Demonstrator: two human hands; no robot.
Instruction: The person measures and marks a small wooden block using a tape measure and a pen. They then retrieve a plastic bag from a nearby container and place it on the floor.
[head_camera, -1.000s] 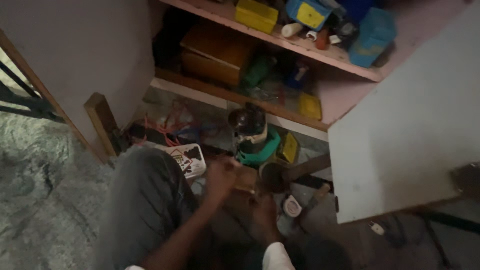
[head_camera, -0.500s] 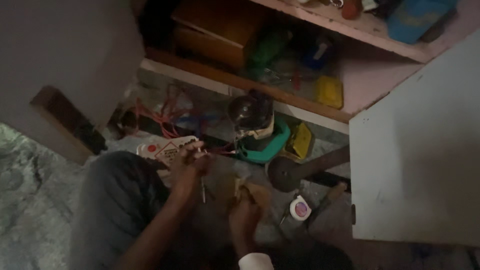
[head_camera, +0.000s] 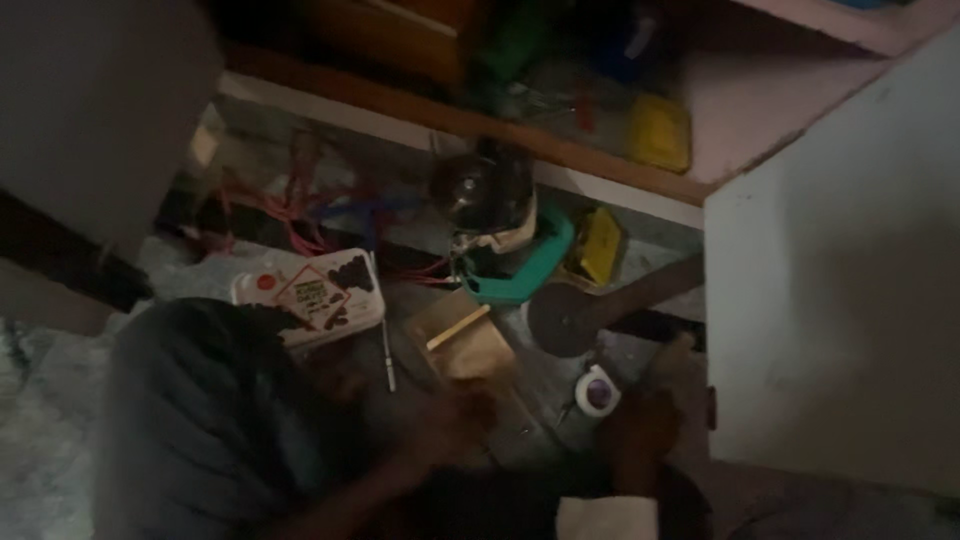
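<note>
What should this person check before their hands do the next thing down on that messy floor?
1. Enough light to see: not ok, the view is dim and blurred.
2. Left hand free: cannot tell, too dark.
3. Right hand free: cannot tell; it sits beside the small white round tape roll.
4. Brown block close by: ok, just ahead of the left hand.
5. Red wires away from the hands: ok, they lie farther back.
6. White cupboard door leaves room: cannot tell, it stands near the right hand.
</note>
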